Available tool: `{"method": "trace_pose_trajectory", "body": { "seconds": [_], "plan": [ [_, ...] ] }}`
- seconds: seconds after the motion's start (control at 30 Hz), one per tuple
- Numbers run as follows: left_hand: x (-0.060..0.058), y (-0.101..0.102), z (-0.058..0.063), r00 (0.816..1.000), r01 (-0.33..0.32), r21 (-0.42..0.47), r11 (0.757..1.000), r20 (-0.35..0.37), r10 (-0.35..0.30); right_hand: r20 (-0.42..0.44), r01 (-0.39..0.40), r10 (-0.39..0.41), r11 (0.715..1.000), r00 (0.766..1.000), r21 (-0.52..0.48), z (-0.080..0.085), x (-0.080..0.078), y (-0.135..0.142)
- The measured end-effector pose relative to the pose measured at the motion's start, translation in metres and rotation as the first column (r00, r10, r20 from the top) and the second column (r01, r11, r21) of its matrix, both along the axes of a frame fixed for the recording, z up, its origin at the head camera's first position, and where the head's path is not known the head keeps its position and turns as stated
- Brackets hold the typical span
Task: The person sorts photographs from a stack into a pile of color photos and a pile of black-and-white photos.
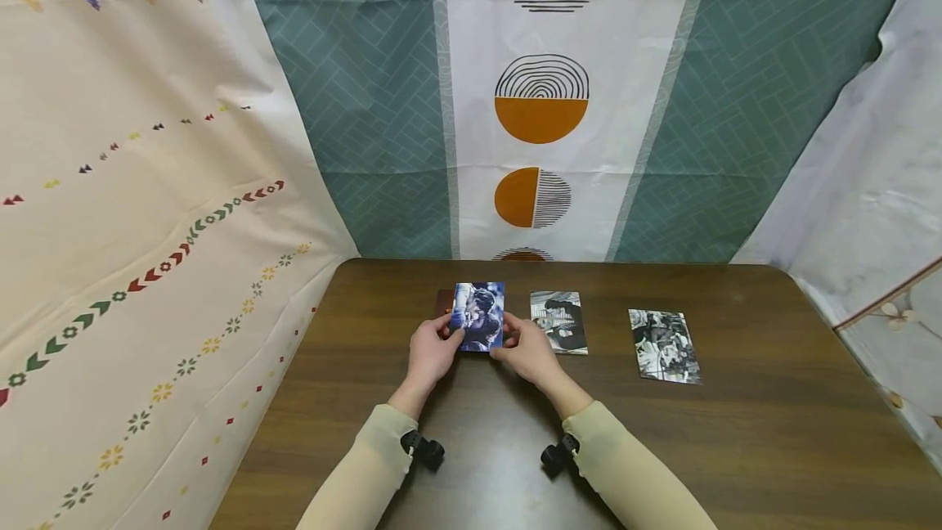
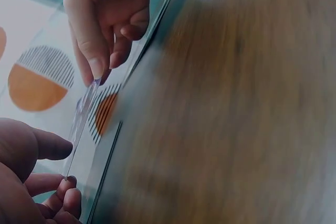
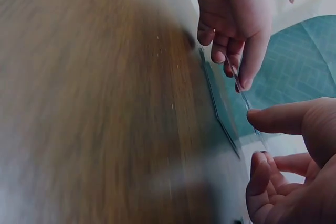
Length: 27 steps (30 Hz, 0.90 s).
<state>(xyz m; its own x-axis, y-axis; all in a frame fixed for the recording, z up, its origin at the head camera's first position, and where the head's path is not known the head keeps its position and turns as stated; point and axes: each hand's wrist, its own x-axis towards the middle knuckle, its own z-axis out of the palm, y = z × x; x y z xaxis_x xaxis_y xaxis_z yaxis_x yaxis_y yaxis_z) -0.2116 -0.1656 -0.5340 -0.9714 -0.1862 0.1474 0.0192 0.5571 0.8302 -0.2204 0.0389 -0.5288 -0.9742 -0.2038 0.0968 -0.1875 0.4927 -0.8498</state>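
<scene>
A blue-toned photo card (image 1: pixel 480 309) is held up above the table between both hands. My left hand (image 1: pixel 430 350) pinches its left edge between thumb and fingers. At its lower right edge, my right hand (image 1: pixel 531 350) has the same kind of pinch. Both wrist views show the card edge-on, as a thin strip (image 2: pixel 79 124) between the hands. Partly hidden behind it lies a reddish-brown flat piece (image 1: pixel 444 301). Just right of my right hand lies a black-and-white photo card (image 1: pixel 561 321), its lower left corner near the fingers.
Farther right, another black-and-white photo card (image 1: pixel 665 346) lies slightly turned on the brown wooden table (image 1: pixel 795 432). A patterned cloth (image 1: pixel 540 121) hangs behind the table's back edge, with pale cloths at both sides. Small black cameras sit at both wrists.
</scene>
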Motion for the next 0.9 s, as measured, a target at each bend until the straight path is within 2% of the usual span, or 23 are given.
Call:
{"method": "trace_pose_trajectory", "body": {
  "seconds": [0.2, 0.4, 0.53, 0.9],
  "plan": [
    [-0.002, -0.017, -0.003, 1.0, -0.029, -0.042, 0.999, -0.002, 0.029, -0.045, -0.021, 0.024, 0.997, 0.999, 0.069, -0.004, -0.005, -0.015],
    [-0.005, -0.025, -0.003, 0.999, -0.029, -0.063, 0.998, 0.023, 0.03, -0.038, -0.02, 0.024, 0.996, 0.999, 0.092, -0.006, -0.009, -0.026],
    [-0.007, -0.029, -0.004, 0.999, -0.032, -0.074, 0.997, 0.033, 0.035, -0.047, -0.026, 0.033, 0.989, 0.998, 0.144, -0.007, -0.012, -0.032],
    [-0.009, -0.032, -0.001, 0.992, 0.007, -0.154, 0.988, 0.126, 0.013, -0.019, 0.009, -0.004, 0.963, 1.0, 0.27, -0.007, -0.014, -0.043]
  ]
}}
